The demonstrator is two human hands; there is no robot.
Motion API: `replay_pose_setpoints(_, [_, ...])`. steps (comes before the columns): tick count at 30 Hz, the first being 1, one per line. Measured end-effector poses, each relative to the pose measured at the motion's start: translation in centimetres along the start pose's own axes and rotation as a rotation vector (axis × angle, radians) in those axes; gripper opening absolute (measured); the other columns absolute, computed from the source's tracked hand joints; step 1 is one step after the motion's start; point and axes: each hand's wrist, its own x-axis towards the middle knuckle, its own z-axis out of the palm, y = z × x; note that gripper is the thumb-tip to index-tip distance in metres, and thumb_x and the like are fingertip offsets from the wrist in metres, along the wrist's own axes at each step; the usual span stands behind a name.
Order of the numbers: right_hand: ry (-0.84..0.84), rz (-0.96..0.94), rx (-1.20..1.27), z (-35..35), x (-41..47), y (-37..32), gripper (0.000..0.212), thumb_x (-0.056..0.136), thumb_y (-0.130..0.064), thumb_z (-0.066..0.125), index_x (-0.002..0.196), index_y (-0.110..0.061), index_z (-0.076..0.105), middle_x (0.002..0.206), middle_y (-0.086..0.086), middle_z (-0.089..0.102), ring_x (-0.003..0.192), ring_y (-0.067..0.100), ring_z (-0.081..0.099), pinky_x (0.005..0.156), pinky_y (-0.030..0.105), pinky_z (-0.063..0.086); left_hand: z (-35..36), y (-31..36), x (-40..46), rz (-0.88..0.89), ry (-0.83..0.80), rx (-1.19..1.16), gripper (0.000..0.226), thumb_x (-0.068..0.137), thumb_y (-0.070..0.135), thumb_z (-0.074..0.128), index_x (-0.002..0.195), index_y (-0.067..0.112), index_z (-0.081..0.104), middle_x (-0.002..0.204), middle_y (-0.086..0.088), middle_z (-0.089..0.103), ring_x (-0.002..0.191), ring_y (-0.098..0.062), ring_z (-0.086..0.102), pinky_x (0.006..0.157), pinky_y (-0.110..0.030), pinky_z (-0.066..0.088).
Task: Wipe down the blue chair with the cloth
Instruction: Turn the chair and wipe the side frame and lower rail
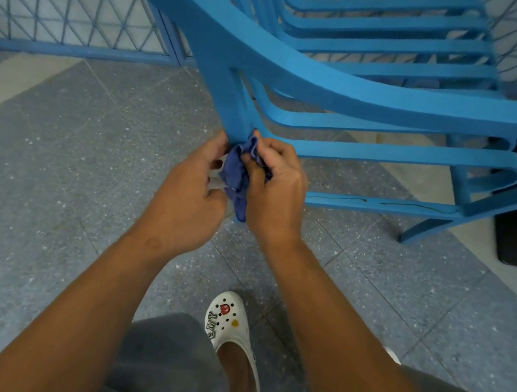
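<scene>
- Both hands, nearest the camera, grip the dark blue cloth (240, 172): left hand (191, 191) at its 9 o'clock, right hand (277, 188) at 3.
- Blue chair (304, 77) leg runs toward 12 o'clock from the cloth, touching it.

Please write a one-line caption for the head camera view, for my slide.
Both hands, left hand and right hand, hold a dark blue cloth against a blue chair leg.

Letters "MY", after a partly hidden letter, on the white clog (233, 345) with small charms.
</scene>
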Motion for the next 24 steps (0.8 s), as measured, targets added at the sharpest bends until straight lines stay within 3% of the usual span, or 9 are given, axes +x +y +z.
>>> replay_pose_setpoints(2, [0.002, 0.021, -0.041, 0.6, -0.7, 1.1, 0.028, 0.094, -0.002, 0.067, 0.121, -0.004, 0.073, 0.109, 0.008, 0.067, 0.097, 0.019, 0.066, 0.087, 0.021, 0.053, 0.0, -0.7, 0.4, -0.033, -0.008, 0.035, 0.087, 0.086, -0.016, 0.047, 0.126, 0.061, 0.034, 0.111, 0.057, 0.044, 0.115, 0.019, 0.047, 0.096, -0.002, 0.035])
replay_pose_setpoints(4, [-0.032, 0.09, -0.128, 0.9, -1.3, 2.4, 0.019, 0.095, -0.003, 0.065, 0.111, -0.003, 0.075, 0.101, 0.006, 0.066, 0.089, 0.017, 0.063, 0.076, 0.007, 0.041, 0.5, -1.2, 0.7, -0.054, 0.0, 0.048, 0.085, 0.087, -0.015, 0.047, 0.134, 0.054, 0.033, 0.118, 0.05, 0.042, 0.124, 0.007, 0.046, 0.102, -0.012, 0.035])
replay_pose_setpoints(8, [-0.274, 0.282, -0.241, -0.1, -1.6, 4.3, 0.02, 0.099, -0.01, 0.059, 0.085, -0.003, 0.071, 0.077, 0.008, 0.064, 0.065, 0.021, 0.06, 0.055, 0.028, 0.044, 1.5, -2.5, 1.1, -0.069, 0.026, 0.025, 0.08, 0.088, -0.013, 0.046, 0.141, 0.047, 0.037, 0.131, 0.026, 0.05, 0.126, -0.004, 0.048, 0.097, -0.012, 0.037])
replay_pose_setpoints(10, [-0.375, 0.292, -0.238, -1.2, -2.2, 4.5, 0.018, 0.1, -0.011, 0.058, 0.095, -0.006, 0.075, 0.083, 0.008, 0.068, 0.066, 0.017, 0.063, 0.049, 0.013, 0.044, 1.9, -3.7, 1.7, -0.097, 0.007, 0.007, 0.076, 0.09, -0.01, 0.046, 0.143, 0.044, 0.04, 0.129, 0.024, 0.052, 0.122, -0.006, 0.05, 0.089, -0.009, 0.037])
replay_pose_setpoints(12, [-0.424, 0.312, -0.2, -2.1, -4.0, 4.9, 0.017, 0.098, -0.008, 0.058, 0.1, -0.011, 0.074, 0.089, 0.004, 0.071, 0.065, 0.007, 0.062, 0.051, 0.005, 0.041, 2.5, -4.9, 2.3, -0.116, -0.018, 0.024, 0.07, 0.092, -0.006, 0.049, 0.143, 0.041, 0.044, 0.13, 0.022, 0.054, 0.12, -0.007, 0.052, 0.087, -0.011, 0.038])
replay_pose_setpoints(15, [-0.343, 0.389, -0.186, -3.6, -6.7, 6.3, 0.018, 0.097, -0.007, 0.059, 0.108, -0.015, 0.071, 0.093, -0.008, 0.068, 0.068, -0.005, 0.061, 0.06, 0.003, 0.043, 3.3, -6.3, 3.2, -0.107, -0.042, 0.029, 0.05, 0.097, 0.006, 0.057, 0.138, 0.034, 0.052, 0.131, 0.019, 0.058, 0.116, -0.008, 0.056, 0.085, -0.011, 0.041])
replay_pose_setpoints(18, [-0.217, 0.464, -0.159, -5.0, -6.5, 6.9, 0.012, 0.098, -0.012, 0.064, 0.109, -0.014, 0.068, 0.084, -0.015, 0.063, 0.07, -0.017, 0.06, 0.059, 0.001, 0.043, 3.3, -6.9, 4.0, -0.061, -0.038, 0.023, 0.027, 0.104, 0.03, 0.052, 0.131, 0.031, 0.059, 0.12, 0.021, 0.063, 0.105, 0.006, 0.06, 0.087, -0.007, 0.042])
replay_pose_setpoints(21, [-0.135, 0.314, -0.178, -4.5, -3.9, 6.3, 0.017, 0.096, -0.013, 0.068, 0.112, -0.012, 0.073, 0.096, -0.006, 0.068, 0.081, -0.008, 0.061, 0.07, -0.001, 0.041, 2.7, -7.3, 4.4, -0.015, -0.032, 0.054, 0.032, 0.106, 0.039, 0.04, 0.124, 0.025, 0.062, 0.103, 0.021, 0.065, 0.094, 0.016, 0.06, 0.079, 0.001, 0.039])
replay_pose_setpoints(24, [-0.114, 0.158, -0.153, -1.8, -1.9, 5.9, 0.015, 0.096, -0.01, 0.066, 0.108, -0.008, 0.074, 0.1, 0.003, 0.069, 0.088, 0.009, 0.06, 0.075, 0.005, 0.042, 2.7, -8.1, 4.8, -0.009, -0.016, 0.115, 0.047, 0.105, 0.047, 0.032, 0.105, 0.014, 0.065, 0.095, -0.003, 0.071, 0.091, -0.012, 0.067, 0.073, -0.015, 0.047])
